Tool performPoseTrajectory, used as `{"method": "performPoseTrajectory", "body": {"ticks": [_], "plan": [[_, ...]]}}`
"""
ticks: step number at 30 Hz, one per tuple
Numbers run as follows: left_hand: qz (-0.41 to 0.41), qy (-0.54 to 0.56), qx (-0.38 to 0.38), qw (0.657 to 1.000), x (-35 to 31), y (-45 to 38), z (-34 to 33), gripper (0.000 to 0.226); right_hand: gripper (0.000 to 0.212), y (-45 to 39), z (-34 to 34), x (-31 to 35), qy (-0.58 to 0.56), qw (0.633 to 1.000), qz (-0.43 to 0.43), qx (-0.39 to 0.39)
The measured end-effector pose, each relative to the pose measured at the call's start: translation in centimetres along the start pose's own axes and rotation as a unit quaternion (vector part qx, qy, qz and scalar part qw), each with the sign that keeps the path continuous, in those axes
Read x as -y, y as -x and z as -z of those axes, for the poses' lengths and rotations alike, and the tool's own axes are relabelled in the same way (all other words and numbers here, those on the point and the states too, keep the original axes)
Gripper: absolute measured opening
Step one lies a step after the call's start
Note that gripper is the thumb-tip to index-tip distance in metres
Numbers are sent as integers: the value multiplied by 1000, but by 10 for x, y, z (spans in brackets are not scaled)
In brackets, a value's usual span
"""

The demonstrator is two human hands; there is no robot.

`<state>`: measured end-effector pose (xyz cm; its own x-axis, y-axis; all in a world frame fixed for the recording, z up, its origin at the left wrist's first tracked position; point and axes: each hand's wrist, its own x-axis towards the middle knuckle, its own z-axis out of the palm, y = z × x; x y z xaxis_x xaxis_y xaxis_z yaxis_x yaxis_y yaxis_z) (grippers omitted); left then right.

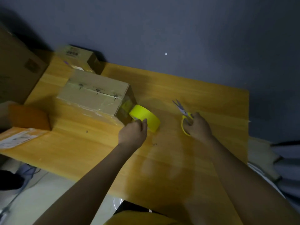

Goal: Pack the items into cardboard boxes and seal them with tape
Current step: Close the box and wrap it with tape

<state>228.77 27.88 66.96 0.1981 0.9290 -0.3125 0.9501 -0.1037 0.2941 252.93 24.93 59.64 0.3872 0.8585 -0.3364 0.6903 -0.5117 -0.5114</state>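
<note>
Here my left hand point(133, 133) curls its fingers over the near edge of the yellow tape roll point(144, 116), gripping it where it stands on its rim on the wooden table point(203, 98). The roll is pressed against the right end of the cardboard box point(95, 95), and a strip of clear tape runs from it onto that end face. My right hand point(197, 125) is closed around the yellow handles of the scissors point(184, 114), fingers wrapped through or over the loops; I cannot tell which. The scissors lie well right of the roll, their long axis running from my hand toward the far left, the blades slightly parted and pointing away from me.

The box lies in the left half of the table, its long axis running left to right, its top flaps closed with clear tape along the seam. Behind it, at the far left corner, sits a smaller taped box with a label point(78, 57). At the near left edge rests an orange parcel point(27, 117) above a flat labelled package point(17, 138). A big carton point(17, 65) stands left of the table.
</note>
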Motion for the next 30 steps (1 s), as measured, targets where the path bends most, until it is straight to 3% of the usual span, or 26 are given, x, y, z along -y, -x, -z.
{"method": "performPoseTrajectory", "body": {"ticks": [3,5,6,9,11,18,25,30], "plan": [[72,49,79,993,8,-9,1,62,30,-5,12,36,-64,996,59,23],[114,199,122,966,6,-19,3,61,37,-13,24,57,-26,994,93,49],[149,311,125,930,3,-23,3,61,45,-17,30,66,13,992,110,58],[254,572,98,774,-5,-32,-1,44,63,-31,48,96,117,980,136,81],[267,612,100,738,-4,-32,-10,42,66,-38,58,115,168,968,149,111],[172,534,174,809,-1,-13,-35,14,64,-58,81,159,327,893,159,265],[151,532,197,809,-1,-16,-31,22,55,-69,88,164,342,869,149,325],[137,539,216,802,3,-18,-27,12,54,-70,77,169,330,863,169,342]]}}
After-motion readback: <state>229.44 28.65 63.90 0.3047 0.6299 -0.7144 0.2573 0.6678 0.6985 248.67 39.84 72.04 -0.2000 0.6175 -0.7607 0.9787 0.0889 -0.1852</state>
